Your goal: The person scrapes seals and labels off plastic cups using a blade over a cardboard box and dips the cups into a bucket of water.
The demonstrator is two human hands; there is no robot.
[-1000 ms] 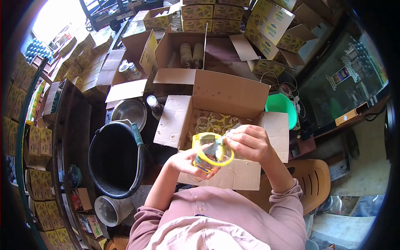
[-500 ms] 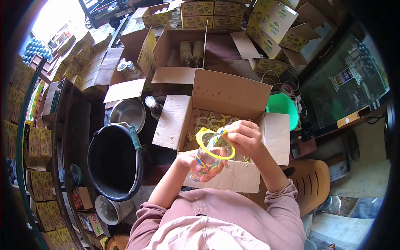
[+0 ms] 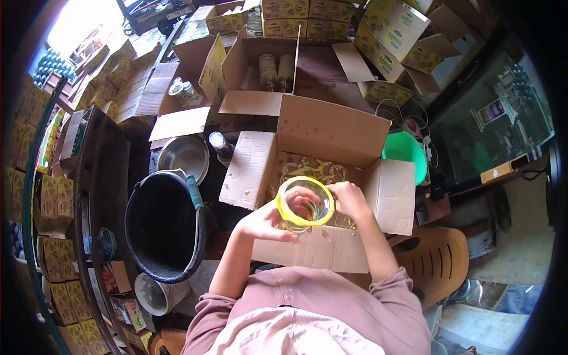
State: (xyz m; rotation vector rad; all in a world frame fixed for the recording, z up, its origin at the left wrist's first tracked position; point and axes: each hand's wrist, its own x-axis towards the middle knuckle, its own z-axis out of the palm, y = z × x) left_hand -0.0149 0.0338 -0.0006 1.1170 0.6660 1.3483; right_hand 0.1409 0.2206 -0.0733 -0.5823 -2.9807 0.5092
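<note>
My left hand (image 3: 263, 223) is wrapped round a clear plastic cup (image 3: 300, 223) with a yellow rim, tilted so its mouth faces me; fingers show through its wall. Just right of the cup, my right hand (image 3: 350, 200) is closed, fingers curled and pointing down over the open cardboard box (image 3: 331, 127). Whether anything is in those fingers is hidden. Yellow and pale strips of scrap (image 3: 322, 168) lie on the bottom of the box, below both hands.
A black bucket (image 3: 135, 231) and a metal bowl (image 3: 204, 160) stand to the left, with a dark-bodied jar (image 3: 220, 144) beside the box. A green tub (image 3: 408, 155) stands right. Behind, another open carton (image 3: 251, 102) holds stacked cups. An orange chair (image 3: 438, 254) is at right.
My right hand has come away from the cup's rim, where it pulled at a yellow film, and moved down towards the box. The cup has risen and tipped its mouth towards me.
</note>
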